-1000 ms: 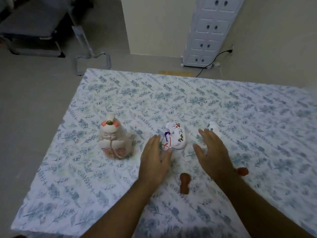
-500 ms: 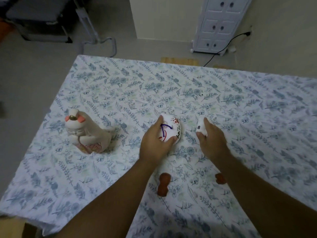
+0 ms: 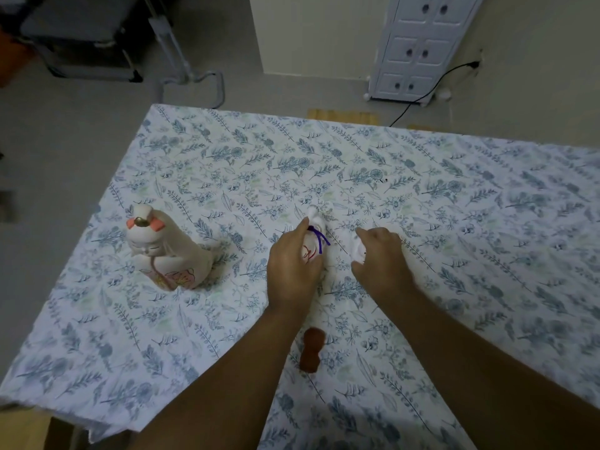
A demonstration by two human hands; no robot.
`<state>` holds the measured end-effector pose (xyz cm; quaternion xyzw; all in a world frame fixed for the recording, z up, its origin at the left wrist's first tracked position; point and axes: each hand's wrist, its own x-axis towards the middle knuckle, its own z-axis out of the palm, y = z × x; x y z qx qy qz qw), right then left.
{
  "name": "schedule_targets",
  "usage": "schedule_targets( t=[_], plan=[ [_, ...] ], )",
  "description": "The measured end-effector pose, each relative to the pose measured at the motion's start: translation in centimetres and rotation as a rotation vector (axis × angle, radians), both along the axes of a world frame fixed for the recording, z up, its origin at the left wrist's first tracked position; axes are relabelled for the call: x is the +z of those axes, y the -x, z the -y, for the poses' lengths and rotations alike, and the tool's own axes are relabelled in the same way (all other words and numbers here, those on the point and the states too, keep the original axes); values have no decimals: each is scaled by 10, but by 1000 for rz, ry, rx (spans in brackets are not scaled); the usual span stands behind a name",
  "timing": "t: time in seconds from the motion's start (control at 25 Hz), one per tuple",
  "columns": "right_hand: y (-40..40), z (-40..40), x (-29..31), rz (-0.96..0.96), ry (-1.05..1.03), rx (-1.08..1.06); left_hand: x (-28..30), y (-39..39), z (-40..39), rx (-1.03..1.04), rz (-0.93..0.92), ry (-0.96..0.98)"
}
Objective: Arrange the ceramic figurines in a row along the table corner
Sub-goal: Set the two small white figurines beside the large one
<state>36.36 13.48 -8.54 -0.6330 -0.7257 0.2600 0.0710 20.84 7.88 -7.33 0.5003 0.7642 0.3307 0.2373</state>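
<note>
A white painted figurine with a purple cord sits mid-table, and my left hand is closed around it. Just right of it my right hand grips a small white figurine, mostly hidden under the fingers. A larger cream figurine with orange ear patches and a pink flower stands upright toward the left edge of the table, well clear of both hands. A small brown figurine lies on the cloth between my forearms.
The table wears a blue floral cloth; its left edge and near left corner drop to the floor. Beyond the far edge are a white cabinet with a black cable and a dark metal-framed chair.
Both hands went from hovering open over the two white figurines to closing on them. The white painted figurine has been tilted up in my left hand. The camera moved closer.
</note>
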Motion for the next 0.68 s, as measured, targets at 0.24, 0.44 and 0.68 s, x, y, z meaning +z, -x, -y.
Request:
schedule_targets(
  t=[0.24, 0.44, 0.68],
  plan=[
    [0, 13, -13, -99, -15, -10, -22, 2, 7, -12, -4, 42],
    [-1, 7, -12, -135, 33, -25, -22, 5, 6, -22, 99, 64],
    [-25, 47, 14, -148, -62, -65, -1, 7, 66, -5, 192, 150]
  ],
)
